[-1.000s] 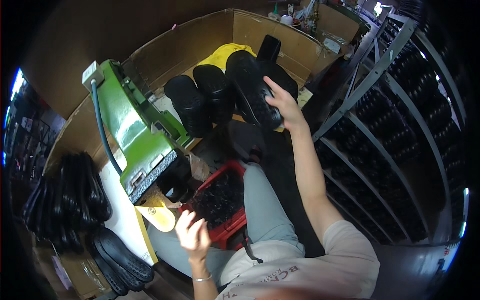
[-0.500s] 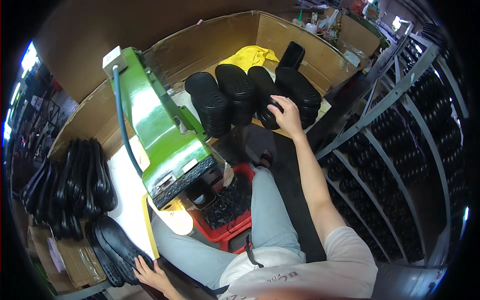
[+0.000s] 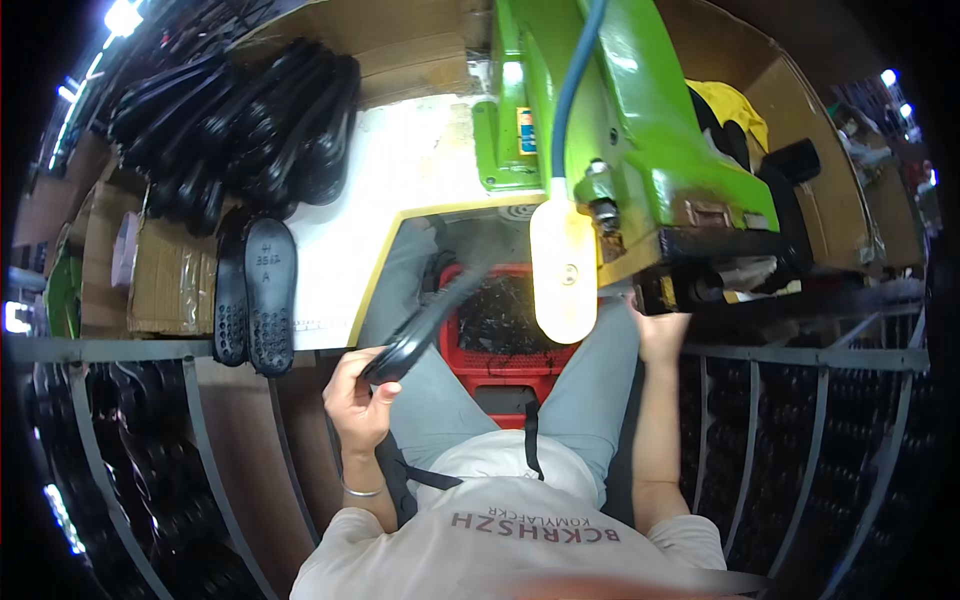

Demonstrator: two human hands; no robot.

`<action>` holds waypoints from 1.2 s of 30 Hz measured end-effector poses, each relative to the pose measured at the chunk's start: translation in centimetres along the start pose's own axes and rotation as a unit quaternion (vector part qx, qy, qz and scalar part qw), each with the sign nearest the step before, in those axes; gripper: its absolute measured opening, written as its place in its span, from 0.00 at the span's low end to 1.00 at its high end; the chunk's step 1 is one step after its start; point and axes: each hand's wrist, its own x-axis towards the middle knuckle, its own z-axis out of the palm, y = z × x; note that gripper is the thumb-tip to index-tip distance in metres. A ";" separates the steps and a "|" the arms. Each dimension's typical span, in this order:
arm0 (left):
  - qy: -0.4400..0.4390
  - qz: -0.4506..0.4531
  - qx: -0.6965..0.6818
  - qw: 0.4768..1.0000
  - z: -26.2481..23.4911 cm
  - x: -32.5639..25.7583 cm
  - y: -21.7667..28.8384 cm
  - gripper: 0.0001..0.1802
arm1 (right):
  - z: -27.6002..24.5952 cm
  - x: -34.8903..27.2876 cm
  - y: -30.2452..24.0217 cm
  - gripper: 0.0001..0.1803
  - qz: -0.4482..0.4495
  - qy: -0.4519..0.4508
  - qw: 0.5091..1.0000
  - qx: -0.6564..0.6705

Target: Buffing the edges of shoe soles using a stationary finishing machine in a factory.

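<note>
In my left hand point(image 3: 360, 405) is a black shoe sole point(image 3: 405, 345), gripped at its near end, the thumb on one side and the fingers on the other. It is tilted, its far end blurred over my lap. My right hand point(image 3: 660, 332) is beside the dark head of the green machine point(image 3: 640, 130); the machine hides most of its fingers, so whether it holds anything does not show. Left of my left hand, two black soles point(image 3: 270, 295) lie at the edge of the white tabletop point(image 3: 400, 150), the nearer one showing its flat face.
Several black soles point(image 3: 240, 130) are heaped on the tabletop at left. A bright lamp plate point(image 3: 563, 275) hangs at the machine's front. Between my legs stands a red basket point(image 3: 500, 368) with black scraps. Cardboard walls point(image 3: 410, 50) and metal racks point(image 3: 750, 440) surround me.
My view has turned left. My left hand has picked up a sole from the left edge. My right hand has left the stacked soles and come down beside the machine head.
</note>
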 end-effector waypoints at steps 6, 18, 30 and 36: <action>-0.125 -0.055 -0.192 0.972 4.1 0.9 -1.9 0.27 | 4.8 -3.7 3.6 0.49 0.107 -0.049 0.918 0.380; -0.140 -0.040 -0.257 0.955 11.1 4.9 -2.7 0.24 | 1.1 -0.1 -0.9 0.50 -0.004 0.046 0.978 0.202; -0.099 -0.074 -0.304 0.945 4.5 4.3 -9.4 0.26 | 8.7 -2.7 -1.8 0.41 -0.095 0.059 0.972 0.207; -0.233 -0.080 0.027 0.969 4.6 5.0 -10.7 0.19 | 9.5 -3.3 -2.1 0.36 -0.222 0.097 0.969 -0.047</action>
